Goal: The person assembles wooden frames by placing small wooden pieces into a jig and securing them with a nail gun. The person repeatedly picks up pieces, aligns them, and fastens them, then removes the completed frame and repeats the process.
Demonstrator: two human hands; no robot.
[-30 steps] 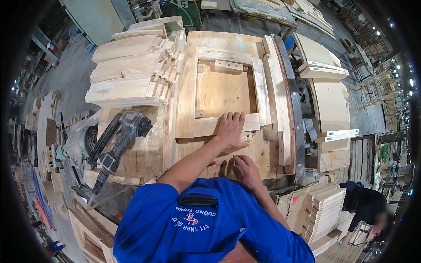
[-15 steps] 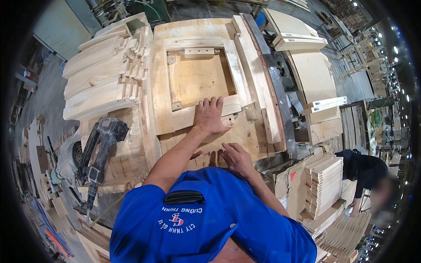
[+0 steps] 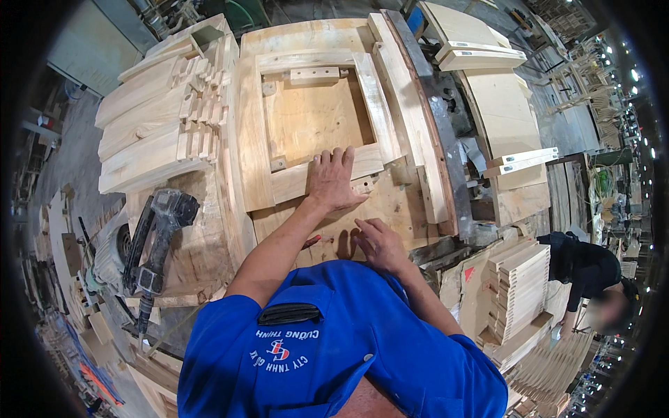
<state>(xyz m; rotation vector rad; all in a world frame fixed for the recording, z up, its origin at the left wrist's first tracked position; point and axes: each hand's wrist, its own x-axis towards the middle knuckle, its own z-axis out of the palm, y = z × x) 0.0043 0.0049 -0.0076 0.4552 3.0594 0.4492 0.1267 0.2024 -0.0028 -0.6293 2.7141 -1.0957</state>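
Note:
A pale wooden frame [image 3: 259,132] lies on a plywood board [image 3: 408,209] with wooden stops round it. My left hand [image 3: 333,182] rests on the frame's near rail [image 3: 293,182], its fingers stretched over the wood and the thumb out to the right. Beside that thumb sits a small wooden block [image 3: 363,184] with a hole. Nearer to me, my right hand [image 3: 382,245] hovers over the board, empty, with loosely bent fingers and a shadow beneath it. A small red-tipped object [image 3: 312,241] lies between my forearms; its kind is unclear.
A nail gun [image 3: 162,233] with a hose lies on the left. Slatted wooden pieces [image 3: 150,129] are stacked beyond it. On the right are flat panels [image 3: 498,104] with strips, and a stack of slats [image 3: 519,285]. A co-worker [image 3: 585,268] bends over at the far right.
My left hand keeps its place on the near rail. The fingers of my right hand have bent a little more. The whole view has shifted slightly.

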